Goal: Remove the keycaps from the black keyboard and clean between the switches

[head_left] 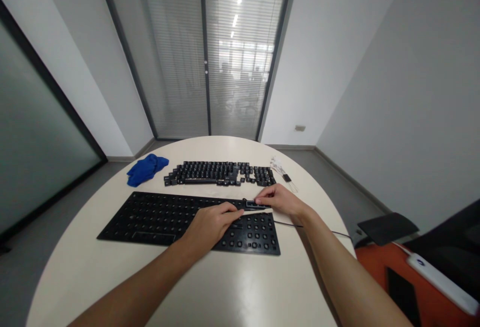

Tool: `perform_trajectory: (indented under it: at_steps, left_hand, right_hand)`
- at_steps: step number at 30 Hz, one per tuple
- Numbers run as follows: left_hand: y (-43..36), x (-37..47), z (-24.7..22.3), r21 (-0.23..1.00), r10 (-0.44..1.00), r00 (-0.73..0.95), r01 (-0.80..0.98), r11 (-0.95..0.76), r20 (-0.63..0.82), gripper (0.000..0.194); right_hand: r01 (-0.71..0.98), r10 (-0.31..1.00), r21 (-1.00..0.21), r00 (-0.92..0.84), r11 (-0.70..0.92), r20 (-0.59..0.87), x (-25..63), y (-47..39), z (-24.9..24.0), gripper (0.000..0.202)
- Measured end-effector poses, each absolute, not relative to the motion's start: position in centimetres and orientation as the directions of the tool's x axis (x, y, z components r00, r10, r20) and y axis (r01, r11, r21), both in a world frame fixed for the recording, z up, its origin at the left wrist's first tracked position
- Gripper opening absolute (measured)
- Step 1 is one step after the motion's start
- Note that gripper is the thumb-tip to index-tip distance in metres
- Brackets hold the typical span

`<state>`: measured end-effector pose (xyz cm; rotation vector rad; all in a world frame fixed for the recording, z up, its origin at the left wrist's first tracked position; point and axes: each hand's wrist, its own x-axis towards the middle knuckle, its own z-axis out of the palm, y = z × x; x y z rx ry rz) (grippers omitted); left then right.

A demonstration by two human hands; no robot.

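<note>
A black keyboard (161,217) with its keycaps off lies flat on the round table, rows of bare switch posts showing. My left hand (212,222) is over its right half, fingers closed on a thin pale stick (258,211) that points right, slightly wider at its far end. It could be a small brush, but I cannot tell. My right hand (279,199) is at the keyboard's back right corner, thumb and fingers closed at its edge beside a small dark panel (256,204). Behind, loose black keycaps (204,171) lie in keyboard order.
A crumpled blue cloth (146,169) lies at the back left of the table (240,292). Small pale items and a black-tagged wire tool (287,177) lie at the back right. A black cable (318,228) runs off the right edge. An orange chair (378,267) stands to the right.
</note>
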<state>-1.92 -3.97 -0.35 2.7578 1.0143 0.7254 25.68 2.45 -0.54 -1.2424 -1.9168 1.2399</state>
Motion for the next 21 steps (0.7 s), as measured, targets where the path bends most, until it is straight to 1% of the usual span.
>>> perform_trajectory:
  at_steps: [13, 21]
  left_hand:
    - [-4.1, -2.7, 0.0, 0.32, 0.601, 0.692, 0.509, -0.799, 0.401, 0.032]
    - [-4.0, -3.4, 0.2, 0.388, 0.569, 0.729, 0.433, -0.814, 0.38, 0.03]
  right_hand:
    - [0.391, 0.893, -0.906, -0.45, 0.162, -0.034, 25.8, 2.5, -0.6, 0.036]
    - [0.404, 0.896, -0.901, -0.443, 0.158, -0.041, 25.8, 2.4, -0.5, 0.038]
